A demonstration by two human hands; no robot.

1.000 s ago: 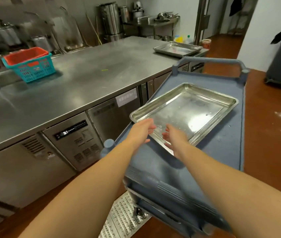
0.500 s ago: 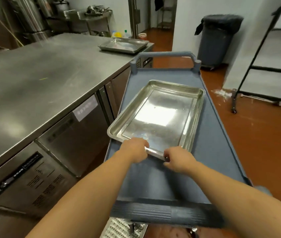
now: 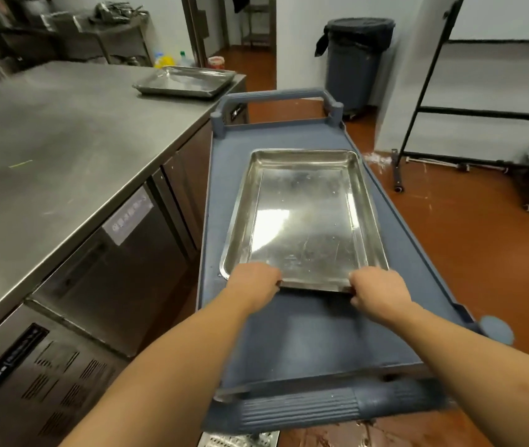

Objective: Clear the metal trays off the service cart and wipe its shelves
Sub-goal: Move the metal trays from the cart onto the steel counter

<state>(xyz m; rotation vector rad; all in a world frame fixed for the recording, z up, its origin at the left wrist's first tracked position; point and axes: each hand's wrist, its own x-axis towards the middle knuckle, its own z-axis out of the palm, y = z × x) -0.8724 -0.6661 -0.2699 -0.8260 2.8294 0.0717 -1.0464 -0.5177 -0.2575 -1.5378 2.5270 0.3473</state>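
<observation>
- Metal tray [image 3: 305, 217] at frame centre, on blue cart [image 3: 289, 333] top shelf.
- Left hand [image 3: 253, 283] and right hand [image 3: 379, 290] curled over its near rim, gripping.
- Second tray [image 3: 185, 80] upper left on steel counter [image 3: 63, 140]; grey bin [image 3: 356, 59] and black rack [image 3: 482, 111] upper right.

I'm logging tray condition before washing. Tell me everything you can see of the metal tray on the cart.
The metal tray is a shallow rectangular pan of shiny, scuffed steel with a raised rim and rounded corners, empty apart from small specks. It lies lengthwise on the cart's grey-blue top shelf. The left hand and right hand grip its near rim.
</observation>
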